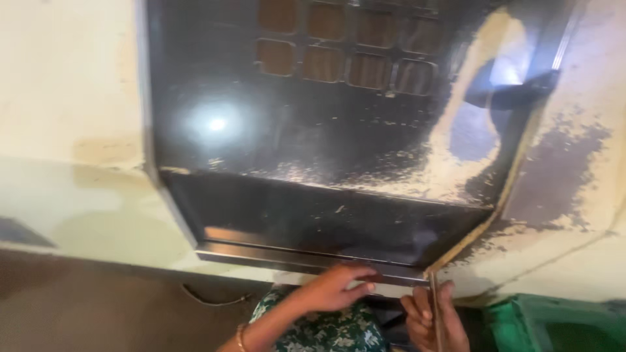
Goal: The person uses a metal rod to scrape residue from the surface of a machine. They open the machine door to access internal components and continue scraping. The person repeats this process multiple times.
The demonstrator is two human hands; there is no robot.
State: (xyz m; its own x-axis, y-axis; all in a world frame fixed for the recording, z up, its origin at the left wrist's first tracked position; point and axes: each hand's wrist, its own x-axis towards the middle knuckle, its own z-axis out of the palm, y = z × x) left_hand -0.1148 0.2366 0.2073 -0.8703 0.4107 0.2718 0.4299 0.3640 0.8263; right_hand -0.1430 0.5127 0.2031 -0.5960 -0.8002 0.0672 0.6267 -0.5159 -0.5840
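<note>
A large glossy black panel (313, 130) is set in a pale cream surface, with a metal strip (293, 257) running along its lower edge. My left hand (336, 287) reaches up from the bottom, fingers curled, fingertips resting on the right part of that strip. A bangle is on its wrist. My right hand (430, 319) is just to the right, closed around a thin upright metal rod (433, 293). The rod's top meets the panel's lower right corner.
The cream surface (65, 98) surrounds the panel and is worn dark at the right (561, 169). A window grille and a bright light are reflected in the panel. A green container (554, 322) sits bottom right. Floral cloth (319, 329) lies below my hands.
</note>
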